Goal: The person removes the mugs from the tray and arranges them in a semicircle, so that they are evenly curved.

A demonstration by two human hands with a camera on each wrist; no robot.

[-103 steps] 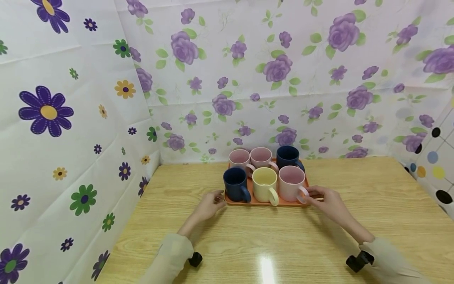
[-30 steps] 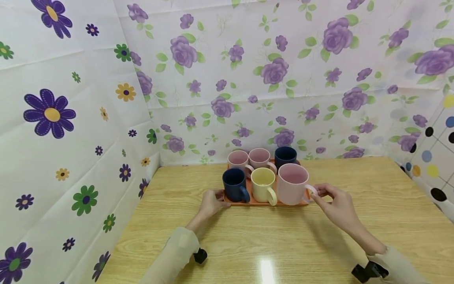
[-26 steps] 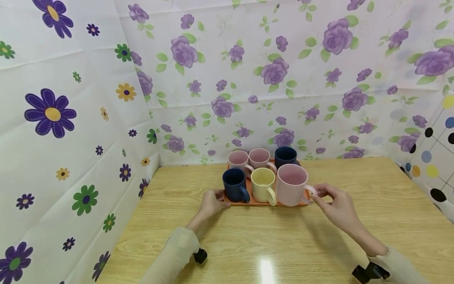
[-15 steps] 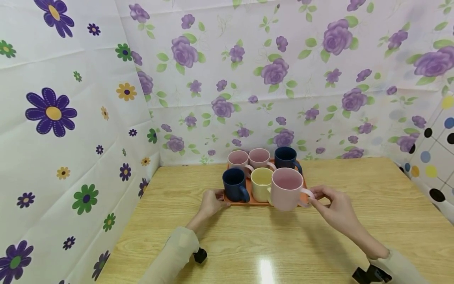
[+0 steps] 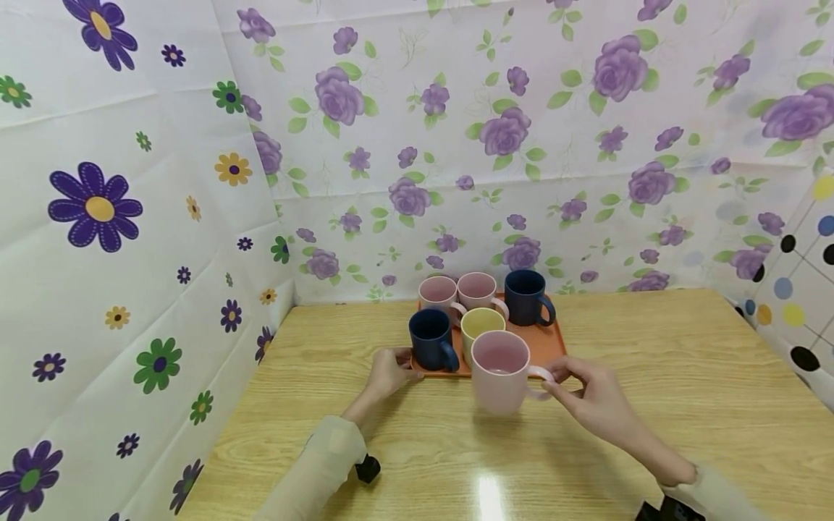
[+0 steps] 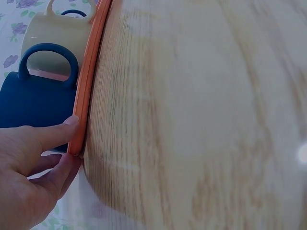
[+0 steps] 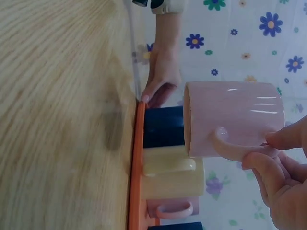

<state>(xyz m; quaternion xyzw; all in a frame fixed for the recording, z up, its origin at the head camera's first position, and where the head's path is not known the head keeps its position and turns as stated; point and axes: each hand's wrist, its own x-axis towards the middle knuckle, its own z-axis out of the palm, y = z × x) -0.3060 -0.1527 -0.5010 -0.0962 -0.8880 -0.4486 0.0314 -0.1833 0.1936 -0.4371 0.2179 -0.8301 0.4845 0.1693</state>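
The right hand (image 5: 589,401) held a pink mug (image 5: 498,380) roughly upright in the air, its fingers gripping the handle, likely to keep clear of the rim. The mug hung seemingly just past the front edge of the orange tray (image 5: 546,349). The left hand (image 5: 389,378) had its fingers pinched on the tray's front left corner, presumably steadying it on the counter (image 5: 417,449). A navy mug (image 5: 431,341) and a yellow mug (image 5: 478,329) stood along the tray's front edge, their handles turned frontward, perhaps for easy reach; the front right corner was bare.
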